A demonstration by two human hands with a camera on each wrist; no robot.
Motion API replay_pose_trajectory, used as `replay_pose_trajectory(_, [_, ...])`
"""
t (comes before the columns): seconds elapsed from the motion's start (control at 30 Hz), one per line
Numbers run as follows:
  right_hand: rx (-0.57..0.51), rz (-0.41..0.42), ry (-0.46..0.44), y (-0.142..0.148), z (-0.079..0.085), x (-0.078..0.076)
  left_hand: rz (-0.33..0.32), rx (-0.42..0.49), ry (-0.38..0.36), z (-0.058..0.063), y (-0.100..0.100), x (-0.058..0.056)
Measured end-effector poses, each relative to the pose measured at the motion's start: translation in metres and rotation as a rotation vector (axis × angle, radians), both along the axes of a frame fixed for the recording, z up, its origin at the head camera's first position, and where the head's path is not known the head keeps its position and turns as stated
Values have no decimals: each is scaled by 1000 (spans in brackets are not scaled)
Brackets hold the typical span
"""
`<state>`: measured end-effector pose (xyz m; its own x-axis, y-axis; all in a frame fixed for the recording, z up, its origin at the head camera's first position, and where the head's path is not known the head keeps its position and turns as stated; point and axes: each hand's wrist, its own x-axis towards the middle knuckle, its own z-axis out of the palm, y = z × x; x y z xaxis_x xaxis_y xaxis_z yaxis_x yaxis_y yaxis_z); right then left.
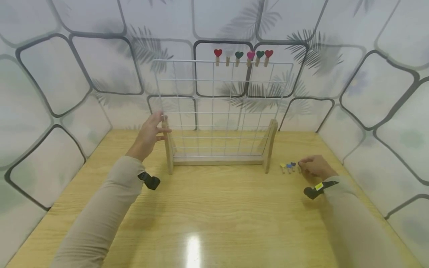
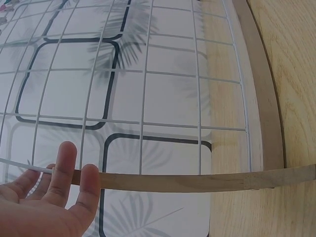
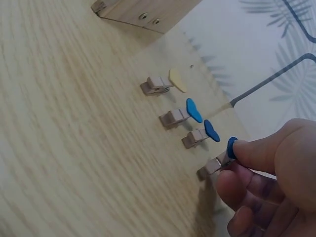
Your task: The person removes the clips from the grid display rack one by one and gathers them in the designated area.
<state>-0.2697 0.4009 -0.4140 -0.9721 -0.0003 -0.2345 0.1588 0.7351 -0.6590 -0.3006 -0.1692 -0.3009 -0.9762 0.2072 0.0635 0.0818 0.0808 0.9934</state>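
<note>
A white wire grid rack (image 1: 212, 98) stands upright between two wooden side posts. At the top of its left post (image 2: 173, 182), my left hand (image 1: 147, 134) holds the rack's edge, fingertips on the wood and the wire. Over on the right, my right hand (image 1: 316, 165) pinches a small wooden clothespin (image 3: 213, 166) with a dark blue heart between thumb and fingers, low over the table. Beside it lie three more heart clothespins: one yellow (image 3: 177, 81), one light blue (image 3: 175, 116) and one dark blue (image 3: 211, 131).
Several heart clothespins, among them a red one (image 1: 218, 53), a green one (image 1: 239, 55) and a pink one (image 1: 250, 55), are clipped along the rack's top wire, right of its middle. Patterned wall panels (image 1: 378, 89) surround the wooden table (image 1: 214, 201) at the back and sides.
</note>
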Motion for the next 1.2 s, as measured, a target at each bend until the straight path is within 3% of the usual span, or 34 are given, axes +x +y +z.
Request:
replay_pose_trajectory(0.23, [89,19,41,-2,-5,0,3,7,0,0,-1,0])
replay_pose_trajectory(0.47, [10,5,121,-9,14,-5,14,6,6,0,-1,1])
replay_pose_trajectory(0.77, [-119,28,244,-47,74,-20,13,0,7,0,0,1])
replay_pose_trajectory(1.0, [-173,106,389,-93,131,-22,16,1,-5,1,2,0])
replay_pose_trajectory(1.2, [-265,188,450,-139,173,-24,19,2,-17,1,1,1])
